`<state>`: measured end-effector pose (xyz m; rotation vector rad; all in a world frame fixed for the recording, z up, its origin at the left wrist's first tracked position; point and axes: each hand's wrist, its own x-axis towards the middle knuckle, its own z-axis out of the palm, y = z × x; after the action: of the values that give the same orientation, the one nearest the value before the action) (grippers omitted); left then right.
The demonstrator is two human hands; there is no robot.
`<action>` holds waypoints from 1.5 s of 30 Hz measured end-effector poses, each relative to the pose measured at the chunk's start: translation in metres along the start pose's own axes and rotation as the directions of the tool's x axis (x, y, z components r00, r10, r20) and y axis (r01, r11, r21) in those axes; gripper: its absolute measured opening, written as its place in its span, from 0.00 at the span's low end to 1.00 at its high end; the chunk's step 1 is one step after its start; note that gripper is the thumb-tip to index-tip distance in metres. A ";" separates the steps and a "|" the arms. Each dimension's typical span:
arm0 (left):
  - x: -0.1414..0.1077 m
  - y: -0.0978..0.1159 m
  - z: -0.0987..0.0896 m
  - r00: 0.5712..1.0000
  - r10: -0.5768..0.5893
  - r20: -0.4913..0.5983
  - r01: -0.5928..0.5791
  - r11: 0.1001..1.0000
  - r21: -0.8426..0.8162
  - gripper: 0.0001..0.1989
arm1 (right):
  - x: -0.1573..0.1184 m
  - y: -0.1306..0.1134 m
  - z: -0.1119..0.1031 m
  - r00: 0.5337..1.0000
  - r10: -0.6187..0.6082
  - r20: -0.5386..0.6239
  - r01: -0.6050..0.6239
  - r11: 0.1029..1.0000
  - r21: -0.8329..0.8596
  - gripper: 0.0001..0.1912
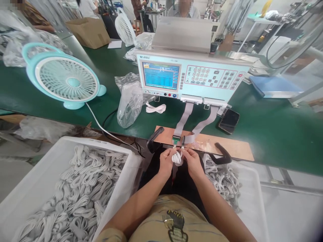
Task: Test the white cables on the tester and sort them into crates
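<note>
My left hand and my right hand are closed on the two ends of a coiled white cable, which hangs between them. The ends are at two small connector boards at the front edge of a wooden board. Whether both plugs are fully seated I cannot tell. Grey ribbon cables run from these connectors up to a cable tester with a lit blue screen. Another small white cable coil lies below the tester's screen.
Left of my legs stands a white bin of coiled cables; another bin is at right. A blue fan, plastic bag, phone and blue folder lie on the green table. Black clamps hold the board.
</note>
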<state>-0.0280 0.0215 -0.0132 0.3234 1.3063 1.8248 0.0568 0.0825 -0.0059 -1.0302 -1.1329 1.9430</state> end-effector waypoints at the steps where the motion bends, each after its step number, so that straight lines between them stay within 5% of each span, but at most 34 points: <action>1: 0.000 0.001 0.001 1.000 -0.004 0.004 0.004 1.000 -0.003 0.14 | 0.000 0.001 0.000 1.000 0.001 -0.008 -0.001 1.000 0.003 0.11; 8: 0.008 -0.006 0.008 0.999 0.007 -0.048 -0.009 1.000 -0.029 0.15 | 0.004 0.005 -0.002 1.000 -0.004 -0.015 0.003 1.000 -0.017 0.12; 12: 0.002 0.004 0.002 0.996 0.075 -0.046 -0.066 0.982 0.175 0.15 | 0.003 0.006 -0.002 0.998 0.010 -0.068 -0.012 1.000 -0.020 0.13; 15: -0.009 0.042 -0.032 0.961 0.268 0.071 -0.273 0.874 0.401 0.12 | 0.003 0.007 -0.001 0.993 0.011 -0.121 -0.014 1.000 -0.024 0.13; 18: -0.021 0.091 -0.104 0.878 0.471 0.088 -0.404 0.629 0.664 0.11 | 0.005 0.009 0.000 0.989 0.030 -0.143 -0.033 0.999 -0.019 0.13; 20: -0.029 0.114 -0.168 0.854 0.510 -0.105 -0.184 0.485 0.855 0.13 | 0.006 0.010 0.000 0.984 0.034 -0.173 -0.039 0.999 -0.025 0.13; 22: -0.038 0.119 -0.232 0.875 0.300 -0.379 0.276 0.334 0.901 0.15 | 0.006 0.012 -0.002 0.984 0.021 -0.179 -0.030 0.998 -0.047 0.12; 23: -0.044 0.116 -0.260 0.834 0.146 -0.532 0.494 0.229 0.839 0.17 | 0.006 0.012 -0.003 0.985 0.012 -0.171 -0.022 0.998 -0.059 0.12; 25: -0.059 0.099 -0.300 0.737 0.016 -0.675 0.667 0.141 0.731 0.21 | 0.006 0.013 -0.004 0.989 -0.010 -0.149 -0.002 0.997 -0.080 0.11; 28: -0.085 0.067 -0.324 0.656 -0.059 -0.752 0.751 0.149 0.643 0.19 | 0.008 0.014 -0.002 0.989 -0.035 -0.142 0.021 0.995 -0.098 0.11; 32: -0.100 0.061 -0.320 0.657 -0.042 -0.753 0.733 0.273 0.624 0.12 | 0.005 0.012 0.003 0.986 -0.016 -0.164 0.002 0.996 -0.086 0.13; 37: -0.070 0.117 -0.289 0.736 0.124 -0.666 0.499 0.566 0.657 0.15 | 0.002 0.008 0.007 0.995 0.012 -0.103 -0.021 0.996 -0.088 0.14; 39: -0.055 0.135 -0.248 0.813 0.183 -0.552 0.244 0.754 0.610 0.16 | 0.002 0.007 0.008 0.995 0.021 -0.101 -0.028 0.997 -0.073 0.15; 42: -0.040 0.132 -0.158 0.980 0.043 -0.195 0.089 0.780 0.619 0.15 | 0.000 0.004 0.009 0.993 0.036 -0.111 -0.043 0.997 -0.061 0.16; 45: -0.017 0.095 -0.071 0.987 -0.110 0.113 0.024 0.813 0.582 0.16 | 0.000 0.004 0.008 0.996 0.024 -0.091 -0.028 0.999 -0.044 0.17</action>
<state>-0.1084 -0.0474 0.0443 0.7117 1.7290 1.2741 0.0498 0.0776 -0.0066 -1.1506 -1.1231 1.8783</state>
